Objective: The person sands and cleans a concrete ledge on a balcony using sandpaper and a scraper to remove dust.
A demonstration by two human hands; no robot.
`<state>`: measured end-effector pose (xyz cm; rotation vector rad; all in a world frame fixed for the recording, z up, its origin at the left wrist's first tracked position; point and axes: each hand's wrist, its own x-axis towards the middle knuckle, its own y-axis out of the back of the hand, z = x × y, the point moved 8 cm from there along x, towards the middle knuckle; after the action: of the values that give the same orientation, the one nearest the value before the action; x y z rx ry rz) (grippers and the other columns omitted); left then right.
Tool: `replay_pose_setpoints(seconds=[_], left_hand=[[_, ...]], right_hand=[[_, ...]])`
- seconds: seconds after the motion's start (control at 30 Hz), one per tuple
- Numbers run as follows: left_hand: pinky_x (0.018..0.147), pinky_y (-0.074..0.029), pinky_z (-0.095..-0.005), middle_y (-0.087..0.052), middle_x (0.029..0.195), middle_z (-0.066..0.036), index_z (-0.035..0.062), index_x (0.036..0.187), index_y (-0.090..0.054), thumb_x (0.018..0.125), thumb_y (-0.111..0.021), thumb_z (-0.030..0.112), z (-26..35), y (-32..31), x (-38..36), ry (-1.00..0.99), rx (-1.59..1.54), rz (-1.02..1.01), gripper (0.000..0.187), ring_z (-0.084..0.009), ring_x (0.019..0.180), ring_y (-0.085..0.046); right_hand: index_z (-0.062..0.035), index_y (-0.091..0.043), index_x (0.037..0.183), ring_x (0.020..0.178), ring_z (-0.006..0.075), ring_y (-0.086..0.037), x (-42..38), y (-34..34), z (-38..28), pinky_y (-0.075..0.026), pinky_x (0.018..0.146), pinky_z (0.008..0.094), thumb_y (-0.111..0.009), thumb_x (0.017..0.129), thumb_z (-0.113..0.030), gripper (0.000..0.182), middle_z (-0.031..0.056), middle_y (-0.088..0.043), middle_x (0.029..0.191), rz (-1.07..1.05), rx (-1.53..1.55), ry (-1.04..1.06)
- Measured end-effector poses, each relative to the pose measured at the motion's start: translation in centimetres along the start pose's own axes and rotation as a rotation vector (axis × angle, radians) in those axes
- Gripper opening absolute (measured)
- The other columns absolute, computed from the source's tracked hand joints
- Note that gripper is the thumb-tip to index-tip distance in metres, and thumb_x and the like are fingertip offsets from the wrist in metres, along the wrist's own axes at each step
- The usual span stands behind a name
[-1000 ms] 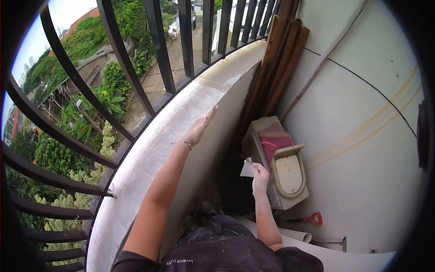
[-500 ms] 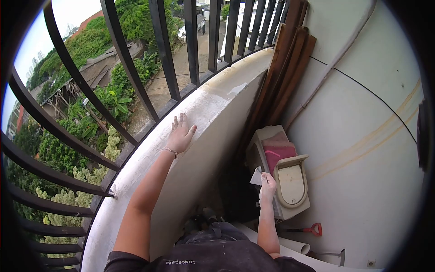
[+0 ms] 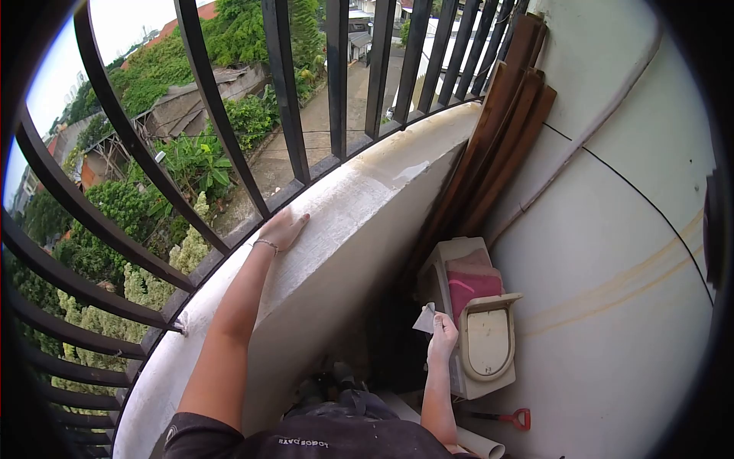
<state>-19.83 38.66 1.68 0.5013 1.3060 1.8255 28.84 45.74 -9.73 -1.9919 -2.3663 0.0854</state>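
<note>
My left hand (image 3: 282, 230) lies palm down on the white curved ledge (image 3: 336, 200), close to the foot of the black railing. Its fingers reach outward and the thumb stands apart from them. A bracelet circles that wrist. My right hand (image 3: 442, 340), dusted with pale powder, is closed in a pinch on a small pale flat sheet (image 3: 424, 317). One pointed corner of the sheet sticks out to the left; its material cannot be made out. This hand is in the air, just left of the beige plastic container.
Black railing bars (image 3: 284, 99) rise from the ledge's outer edge. Brown wooden planks (image 3: 505, 138) lean in the far corner. A beige container (image 3: 489, 344) with a pink cloth (image 3: 468, 289) stands by the wall. A red-handled tool (image 3: 521, 418) and a white pipe (image 3: 482, 444) lie low at right.
My left hand has slid across the ledge toward the railing. My right hand still pinches the pale sheet. The view has shifted slightly, so the surroundings appear lower.
</note>
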Motion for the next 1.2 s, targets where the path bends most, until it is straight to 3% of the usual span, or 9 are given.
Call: replay_pose_setpoints(seconds=[0.1, 0.23, 0.33, 0.43, 0.6, 0.73, 0.93, 1.03, 1.2], left_hand=[[0.101, -0.049, -0.046, -0.063, 0.123, -0.031, -0.0122, 0.129, -0.048, 0.1, -0.041, 0.069, 1.8, 0.4, 0.8, -0.07, 0.075, -0.014, 0.087, -0.039, 0.121, -0.062], [0.119, -0.036, -0.0423, -0.044, 0.15, -0.033, -0.0089, 0.154, -0.025, 0.099, -0.045, 0.07, 2.8, 0.0, 1.5, -0.182, 0.041, -0.008, 0.099, -0.0396, 0.142, -0.045], [0.122, -0.033, -0.0393, -0.034, 0.16, -0.028, 0.0005, 0.162, -0.015, 0.094, -0.049, 0.074, 2.9, -0.4, 1.9, -0.217, 0.008, -0.054, 0.105, -0.0365, 0.146, -0.041], [0.122, -0.034, -0.0405, -0.027, 0.167, -0.017, 0.0059, 0.163, -0.018, 0.094, -0.046, 0.076, 4.6, -0.4, 1.5, -0.312, 0.155, 0.071, 0.102, -0.0339, 0.149, -0.036], [0.13, -0.003, -0.0435, -0.014, 0.172, -0.008, 0.006, 0.162, -0.022, 0.097, -0.034, 0.075, 9.8, -2.4, 0.5, -0.477, 0.34, 0.1, 0.096, -0.0297, 0.159, 0.005], [0.13, -0.003, -0.0463, -0.014, 0.172, -0.01, 0.0054, 0.162, -0.022, 0.096, -0.035, 0.076, 12.2, -3.4, -0.9, -0.582, 0.317, 0.105, 0.098, -0.0314, 0.159, 0.003], [0.13, -0.005, -0.0485, -0.013, 0.172, -0.007, 0.0085, 0.164, -0.019, 0.084, -0.068, 0.051, 13.9, -3.6, -2.2, -0.612, 0.382, 0.035, 0.103, -0.0325, 0.159, 0.003], [0.13, -0.005, -0.0495, -0.014, 0.173, -0.003, 0.0136, 0.165, -0.017, 0.075, -0.075, 0.034, 14.4, -3.9, -2.2, -0.668, 0.322, 0.023, 0.109, -0.0329, 0.159, 0.003], [0.13, -0.004, -0.0523, -0.013, 0.173, -0.001, 0.0216, 0.165, -0.017, 0.076, -0.07, 0.023, 15.2, -4.0, -2.3, -0.705, 0.333, 0.008, 0.104, -0.0331, 0.159, 0.003]], right_hand=[[0.0053, -0.07, 0.103, 0.089, 0.009, -0.062, -0.5, 0.9, 0.9, -0.05, 0.084, 0.0266, -0.056, 0.105, -0.01, 0.021, 0.0034, -0.07, 0.096, -0.004, -0.057, -0.012], [0.0055, -0.07, 0.102, 0.09, 0.01, -0.063, -1.1, 2.3, 2.7, -0.05, 0.086, 0.0269, -0.056, 0.105, -0.009, 0.021, 0.0058, -0.072, 0.099, 0.008, -0.046, -0.062], [0.0057, -0.07, 0.103, 0.092, 0.0116, -0.065, -1.3, 3.1, 3.3, -0.05, 0.089, 0.0275, -0.054, 0.106, -0.011, 0.023, 0.0079, -0.073, 0.102, 0.029, 0.013, -0.091], [0.0057, -0.07, 0.104, 0.094, 0.0127, -0.066, -1.4, 3.5, 3.7, -0.05, 0.091, 0.0279, -0.053, 0.106, -0.012, 0.025, 0.0087, -0.073, 0.103, 0.048, 0.026, -0.107], [0.0057, -0.07, 0.104, 0.096, 0.0159, -0.068, -1.1, 3.5, 4.5, -0.05, 0.092, 0.0302, -0.053, 0.106, -0.012, 0.025, 0.0116, -0.074, 0.105, 0.049, -0.007, -0.095], [0.0058, -0.069, 0.105, 0.097, 0.0162, -0.068, -1.0, 2.9, 3.8, -0.05, 0.093, 0.03, -0.052, 0.107, -0.012, 0.025, 0.0122, -0.074, 0.105, 0.044, 0.045, -0.096], [0.0059, -0.071, 0.104, 0.091, 0.012, -0.065, -1.6, 4.2, 5.5, -0.051, 0.089, 0.0282, -0.054, 0.106, -0.011, 0.024, 0.0075, -0.073, 0.1, 0.058, 0.046, -0.099], [0.0057, -0.07, 0.104, 0.094, 0.0138, -0.067, -1.4, 4.7, 5.4, -0.05, 0.092, 0.0291, -0.052, 0.107, -0.012, 0.025, 0.01, -0.074, 0.103, 0.065, 0.001, -0.098], [0.0056, -0.07, 0.104, 0.094, 0.0137, -0.066, -1.4, 4.8, 5.1, -0.05, 0.092, 0.0286, -0.052, 0.107, -0.012, 0.025, 0.0099, -0.074, 0.103, 0.075, -0.049, -0.097]])
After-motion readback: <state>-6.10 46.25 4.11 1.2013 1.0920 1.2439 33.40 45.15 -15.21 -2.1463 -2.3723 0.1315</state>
